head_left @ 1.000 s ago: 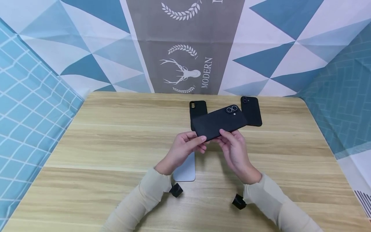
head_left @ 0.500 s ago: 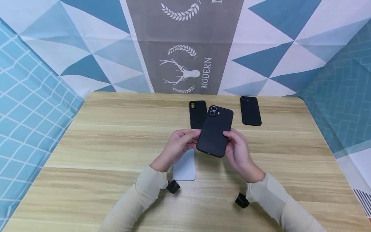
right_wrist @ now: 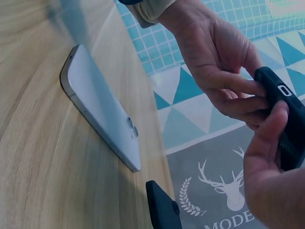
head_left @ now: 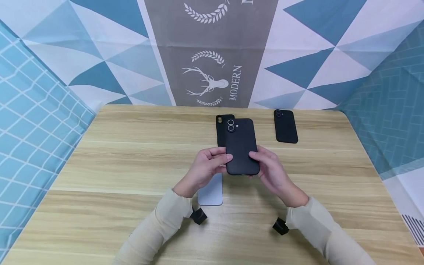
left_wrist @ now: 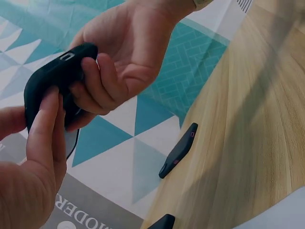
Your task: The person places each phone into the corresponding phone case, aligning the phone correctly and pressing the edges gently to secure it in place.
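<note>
Relative to the frame half a second earlier, the matte black, rectangular, round-cornered phone body (head_left: 243,147) is rotated from a slant to nearly straight and shifted left, so that in the head view it overlaps part of the flat black case with lens cut-outs (head_left: 221,134).

The step in hand appears to be two-handed turning and squaring of the phone body, judged from its pose. A next move calls for even pressure on both long edges and a level hold.

From left to right:

- Left hand (head_left: 208,165): the forearm enters from lower left. The grip is closed, the thumb on the back near the left edge and the fingers beneath.
- Pale silver-blue, glossy phone (head_left: 210,191): lies on the wood-grain desk (head_left: 132,165), partly covered by the left hand in the head view.
- Phone body: held above the desk between both hands, lens end away from the person, port end toward the person. Whether it is a cased phone cannot be told.
- Right hand (head_left: 274,171): the forearm enters from lower right. The grip is closed, thumb on the back near the right edge, fingers curled beneath.
- Slim black rectangular phone or case (head_left: 286,127): lies at the far right, apart from both hands.
</note>
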`<state>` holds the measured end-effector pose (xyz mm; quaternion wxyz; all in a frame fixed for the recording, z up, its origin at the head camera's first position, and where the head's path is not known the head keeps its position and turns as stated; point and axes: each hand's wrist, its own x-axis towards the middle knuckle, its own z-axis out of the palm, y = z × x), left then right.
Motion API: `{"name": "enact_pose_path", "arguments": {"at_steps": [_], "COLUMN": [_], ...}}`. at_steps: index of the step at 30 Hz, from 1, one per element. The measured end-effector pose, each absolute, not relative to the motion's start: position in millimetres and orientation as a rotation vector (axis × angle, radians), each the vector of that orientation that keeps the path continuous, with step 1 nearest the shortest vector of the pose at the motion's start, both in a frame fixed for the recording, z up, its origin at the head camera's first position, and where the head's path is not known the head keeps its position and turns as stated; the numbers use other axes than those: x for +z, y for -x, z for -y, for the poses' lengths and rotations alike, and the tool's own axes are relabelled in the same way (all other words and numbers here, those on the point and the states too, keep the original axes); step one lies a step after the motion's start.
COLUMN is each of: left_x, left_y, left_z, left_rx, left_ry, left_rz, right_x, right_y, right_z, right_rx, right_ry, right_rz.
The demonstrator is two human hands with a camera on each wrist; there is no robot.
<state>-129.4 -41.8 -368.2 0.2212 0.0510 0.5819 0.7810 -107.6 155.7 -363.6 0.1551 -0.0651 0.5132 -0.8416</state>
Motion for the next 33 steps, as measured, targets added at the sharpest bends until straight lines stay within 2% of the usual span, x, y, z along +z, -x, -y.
{"name": "enact_pose_path", "arguments": {"at_steps": [6, 15, 18, 25, 33], "left_x": [-367.4, -365.8, -366.3, -368.2, -370.8], "left_y": [130.1, 130.3, 130.9, 132.7, 144.0], "left_z": [41.1, 42.6, 41.9, 38.7, 32.9], "left_rx": [2.286, 2.34, 2.334, 2.223, 2.042], "left_ry": [-0.077, -0.097, -0.104, -0.11, -0.06], "left_rz": [-1.556, -1.539, -1.526, -1.573, -1.712], "right_x": [-364.8, -363.6, -362.5, -356.5, -356.3], "right_y": [107.1, 107.6, 109.0, 118.0, 124.3], "right_z": [-160.7, -161.0, -160.5, -160.2, -164.9], "right_rx": [-2.388, -2.372, -2.38, -2.4, -2.321], "right_ry": [0.351, 0.422, 0.351, -0.046, -0.1], "right_rz": [-1.447, -1.547, -1.565, -1.711, -1.811]}}
